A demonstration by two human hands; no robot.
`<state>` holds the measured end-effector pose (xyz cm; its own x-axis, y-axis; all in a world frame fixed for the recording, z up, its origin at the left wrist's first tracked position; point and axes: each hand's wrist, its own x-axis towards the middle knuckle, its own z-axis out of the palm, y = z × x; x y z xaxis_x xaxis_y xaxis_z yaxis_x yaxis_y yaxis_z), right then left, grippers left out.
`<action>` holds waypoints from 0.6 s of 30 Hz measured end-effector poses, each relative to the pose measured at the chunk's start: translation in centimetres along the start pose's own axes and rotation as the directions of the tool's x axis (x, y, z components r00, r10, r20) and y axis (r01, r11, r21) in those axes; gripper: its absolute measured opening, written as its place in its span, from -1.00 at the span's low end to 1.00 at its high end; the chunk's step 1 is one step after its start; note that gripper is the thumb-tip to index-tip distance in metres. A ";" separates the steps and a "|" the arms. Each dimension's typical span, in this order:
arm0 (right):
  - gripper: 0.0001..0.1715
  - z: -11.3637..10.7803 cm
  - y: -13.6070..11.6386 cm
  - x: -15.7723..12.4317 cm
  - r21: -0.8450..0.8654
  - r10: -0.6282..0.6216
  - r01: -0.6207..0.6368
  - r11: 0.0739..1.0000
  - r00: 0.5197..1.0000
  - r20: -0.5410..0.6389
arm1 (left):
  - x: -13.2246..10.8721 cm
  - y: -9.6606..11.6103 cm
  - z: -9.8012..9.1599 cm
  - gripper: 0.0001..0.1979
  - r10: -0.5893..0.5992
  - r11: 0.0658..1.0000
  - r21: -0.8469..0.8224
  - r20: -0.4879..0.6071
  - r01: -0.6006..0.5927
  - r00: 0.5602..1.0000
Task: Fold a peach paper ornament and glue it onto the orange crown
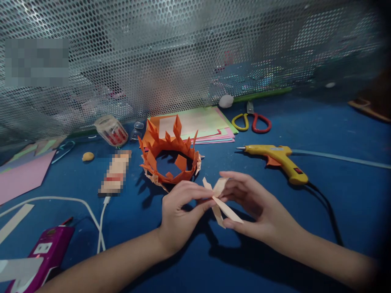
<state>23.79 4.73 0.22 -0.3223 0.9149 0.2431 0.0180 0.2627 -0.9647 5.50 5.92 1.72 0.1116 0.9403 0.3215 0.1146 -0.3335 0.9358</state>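
Observation:
Both my hands meet over the blue table, just in front of an orange spiky paper ring [169,158]. My left hand [180,211] pinches a pale folded paper piece [220,200] between thumb and fingertips. My right hand [252,203] holds the same piece from the other side, fingers curled around its pointed strips. The paper piece is held a little above the table surface.
A yellow glue gun [279,160] lies to the right with its black cord trailing toward me. Scissors [252,121] and a stack of coloured paper sheets [198,124] lie behind the ring. A small jar [111,131], pink paper [21,177], a white cable [91,215] and a magenta device [45,252] are at left. A perforated metal screen [183,53] backs the table.

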 end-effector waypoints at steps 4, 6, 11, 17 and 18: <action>-0.24 0.0 0.1 -0.1 0.021 0.019 -0.019 1.000 1.000 -0.003 | 0.0 0.1 -0.3 -0.83 0.074 0.996 0.053 0.039 -0.076 0.997; -0.24 0.0 0.1 0.0 0.044 0.029 -0.029 0.999 1.000 0.008 | 0.0 0.1 -0.4 -0.83 0.088 0.993 0.072 0.071 -0.093 0.994; -0.25 0.0 0.0 -0.1 0.085 0.041 -0.045 0.995 0.998 0.045 | 0.0 0.2 -0.6 -0.80 0.083 0.994 0.056 0.145 -0.092 0.986; -0.33 -0.1 0.2 -0.2 0.139 0.035 -0.045 0.989 0.996 0.078 | 0.1 0.0 -0.5 -0.78 0.142 0.988 0.033 0.145 -0.148 0.979; -0.36 -0.1 0.1 -0.2 0.151 0.044 -0.055 0.987 0.996 0.079 | 0.1 -0.1 -0.4 -0.79 0.197 0.977 0.050 0.135 -0.205 0.971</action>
<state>23.90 4.62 0.05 -0.3949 0.8985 0.1918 -0.1077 0.1621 -0.9809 5.07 6.09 1.70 0.2647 0.8382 0.4768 0.1383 -0.5223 0.8415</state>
